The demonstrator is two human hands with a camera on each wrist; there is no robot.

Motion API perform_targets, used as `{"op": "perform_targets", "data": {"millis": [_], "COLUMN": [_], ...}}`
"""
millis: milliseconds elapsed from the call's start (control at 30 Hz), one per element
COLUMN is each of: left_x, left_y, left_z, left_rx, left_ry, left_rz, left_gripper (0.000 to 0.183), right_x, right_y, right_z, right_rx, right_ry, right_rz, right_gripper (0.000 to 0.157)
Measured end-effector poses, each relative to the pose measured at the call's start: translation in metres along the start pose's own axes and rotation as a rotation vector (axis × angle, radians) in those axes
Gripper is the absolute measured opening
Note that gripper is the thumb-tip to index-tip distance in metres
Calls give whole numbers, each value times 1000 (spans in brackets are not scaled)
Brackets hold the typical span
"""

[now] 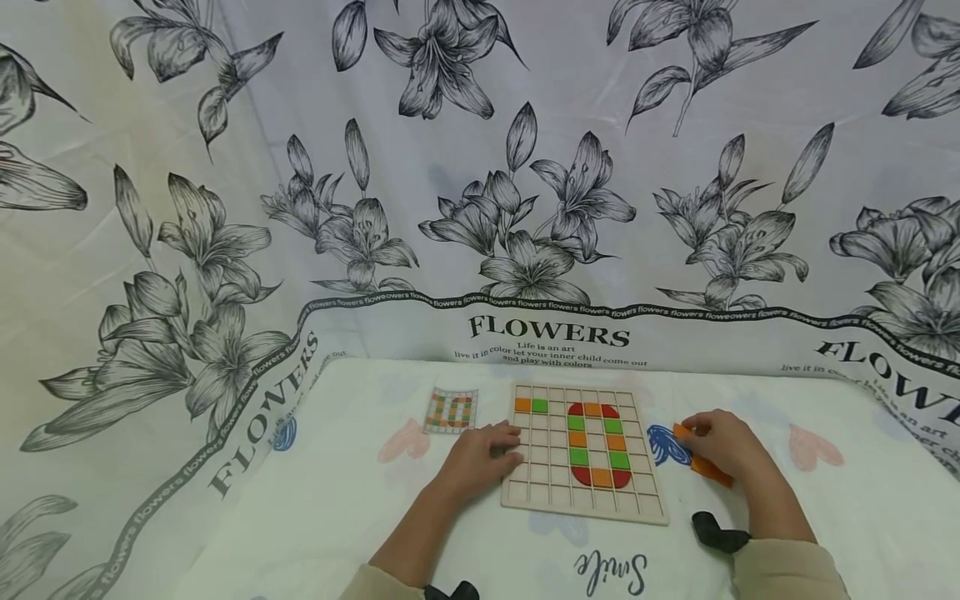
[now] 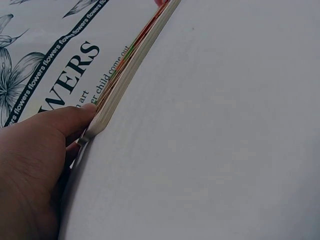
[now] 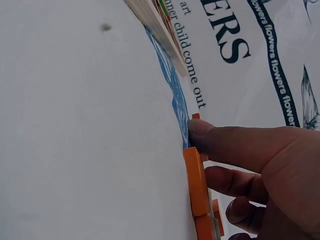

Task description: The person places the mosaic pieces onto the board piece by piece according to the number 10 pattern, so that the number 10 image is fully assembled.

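My left hand [image 1: 483, 454] rests at the left edge of a wooden grid board [image 1: 536, 492], fingertips and thumb on its rim. In the left wrist view, the thumb touches the board's edge [image 2: 117, 95] near a corner. Red, orange and green tiles form a rounded ring [image 1: 618, 442] on the grid; an orange tile [image 1: 522, 406] and a green tile [image 1: 539, 406] sit at its upper left. To the board's right, my right hand [image 1: 723, 442] pinches an orange tile [image 1: 681, 431] between thumb and finger. More orange tiles [image 3: 197, 182] lie just under that hand, partly hidden by it.
A small pattern card [image 1: 451, 411] with a coloured grid picture lies left of the board. The white tablecloth [image 1: 300, 517] bears printed hearts, blue scribbles and lettering. Behind it hangs a flower-print curtain [image 1: 375, 333]. Black straps [image 1: 720, 533] show at the wrists.
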State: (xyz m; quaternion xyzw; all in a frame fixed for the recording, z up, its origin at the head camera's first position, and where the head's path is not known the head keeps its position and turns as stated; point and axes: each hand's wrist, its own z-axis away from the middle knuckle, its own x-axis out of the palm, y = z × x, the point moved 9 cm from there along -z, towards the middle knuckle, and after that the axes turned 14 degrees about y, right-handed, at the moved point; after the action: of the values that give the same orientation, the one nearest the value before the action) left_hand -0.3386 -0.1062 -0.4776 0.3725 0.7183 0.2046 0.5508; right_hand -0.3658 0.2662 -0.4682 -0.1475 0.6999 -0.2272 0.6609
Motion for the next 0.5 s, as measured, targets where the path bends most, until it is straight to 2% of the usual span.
{"op": "perform_targets", "data": {"millis": [133,233,367,500], "left_x": [-1,-2,-1,-1], "left_y": [0,1,1,0], "left_z": [1,1,0,1], "left_rx": [12,27,30,20], "left_ry": [4,9,5,5], "left_rz": [12,21,29,32], "left_gripper": [33,33,32,32], "right_x": [-2,-3,5,29], "right_y": [-9,-26,-61,-108], "right_z": [2,6,12,16], "right_rx": [-13,-48,-112,-209], "right_ry": [23,45,54,28], "right_rz": [-14,-30,-60,-104], "right_gripper": [54,55,51,41]}}
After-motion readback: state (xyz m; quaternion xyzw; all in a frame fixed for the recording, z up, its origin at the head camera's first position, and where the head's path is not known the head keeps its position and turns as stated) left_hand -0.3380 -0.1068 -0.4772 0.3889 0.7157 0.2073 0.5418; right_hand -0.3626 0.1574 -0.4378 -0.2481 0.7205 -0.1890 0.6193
